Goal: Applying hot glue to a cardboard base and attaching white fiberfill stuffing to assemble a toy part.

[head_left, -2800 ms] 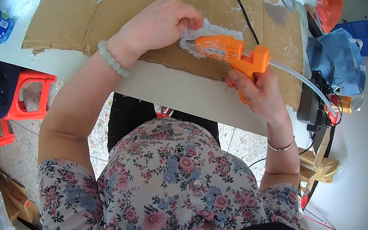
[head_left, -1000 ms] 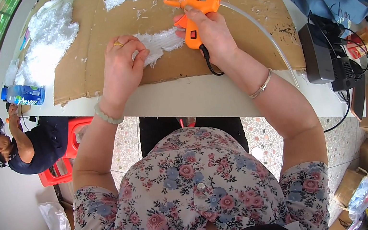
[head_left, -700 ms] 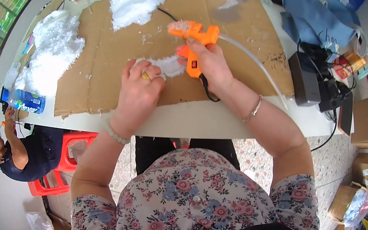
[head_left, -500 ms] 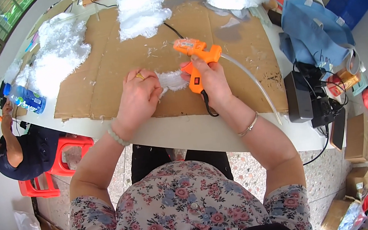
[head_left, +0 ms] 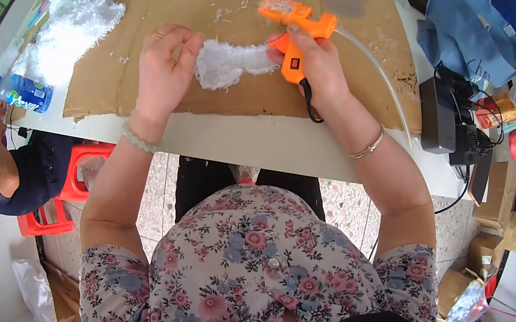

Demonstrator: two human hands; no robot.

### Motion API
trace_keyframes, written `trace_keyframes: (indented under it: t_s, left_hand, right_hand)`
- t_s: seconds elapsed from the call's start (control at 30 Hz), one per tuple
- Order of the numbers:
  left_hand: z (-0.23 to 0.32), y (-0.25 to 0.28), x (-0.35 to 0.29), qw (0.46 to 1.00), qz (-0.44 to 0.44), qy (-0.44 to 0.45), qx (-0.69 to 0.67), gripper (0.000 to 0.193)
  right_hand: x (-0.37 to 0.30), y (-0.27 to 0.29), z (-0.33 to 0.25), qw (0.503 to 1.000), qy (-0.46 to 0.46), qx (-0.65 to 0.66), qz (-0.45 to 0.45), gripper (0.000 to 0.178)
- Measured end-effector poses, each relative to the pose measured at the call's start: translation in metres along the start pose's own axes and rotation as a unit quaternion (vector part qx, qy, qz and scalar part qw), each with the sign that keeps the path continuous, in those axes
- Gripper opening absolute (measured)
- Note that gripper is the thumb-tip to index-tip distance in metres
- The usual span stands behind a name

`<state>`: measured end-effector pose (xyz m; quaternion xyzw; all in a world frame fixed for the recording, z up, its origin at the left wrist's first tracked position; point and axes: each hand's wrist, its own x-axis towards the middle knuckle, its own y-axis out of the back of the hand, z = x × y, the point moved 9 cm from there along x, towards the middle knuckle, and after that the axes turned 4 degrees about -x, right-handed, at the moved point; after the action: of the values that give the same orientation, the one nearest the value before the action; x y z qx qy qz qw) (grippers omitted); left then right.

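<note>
My right hand point(head_left: 318, 62) is wrapped round the handle of an orange hot glue gun point(head_left: 294, 66). Its nozzle points up and left, and a long clear glue stick point(head_left: 372, 60) curves out of its back. A white fluffy strip point(head_left: 228, 63) lies on the cardboard between my hands; its right end meets the fingertips of my right hand at the gun. Over the strip's left end my left hand point(head_left: 166, 70) is raised, thumb and fingers drawn together in a pinch. Whatever they pinch is too small to make out.
Brown cardboard point(head_left: 139, 65) covers much of the white table point(head_left: 233, 136). White fluffy heaps point(head_left: 82, 26) lie along its far side. A blue-capped bottle point(head_left: 28, 93) is at left, near a seated person point(head_left: 10, 168). A blue bag point(head_left: 465, 31) and black adapters point(head_left: 438, 117) are at right.
My left hand has lifted away from the strip's left end, leaving more of the strip showing. The glue gun stays in my right hand. The whole view has shifted, with the table higher up.
</note>
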<state>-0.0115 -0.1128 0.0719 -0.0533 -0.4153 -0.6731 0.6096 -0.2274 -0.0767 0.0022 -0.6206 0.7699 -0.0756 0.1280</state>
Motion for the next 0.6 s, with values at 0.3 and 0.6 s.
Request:
trace_keyframes:
  t_s: [0.3, 0.6]
  left_hand:
    - [0.057, -0.051, -0.032, 0.958, -0.141, -0.189, 0.161, 0.022]
    - [0.034, -0.016, -0.001, 0.974, -0.069, -0.163, 0.140, 0.016]
  right_hand:
    - [-0.010, 0.001, 0.000, 0.999, -0.038, -0.026, 0.005, 0.033]
    - [-0.011, -0.002, 0.001, 0.999, -0.032, -0.025, 0.006, 0.035]
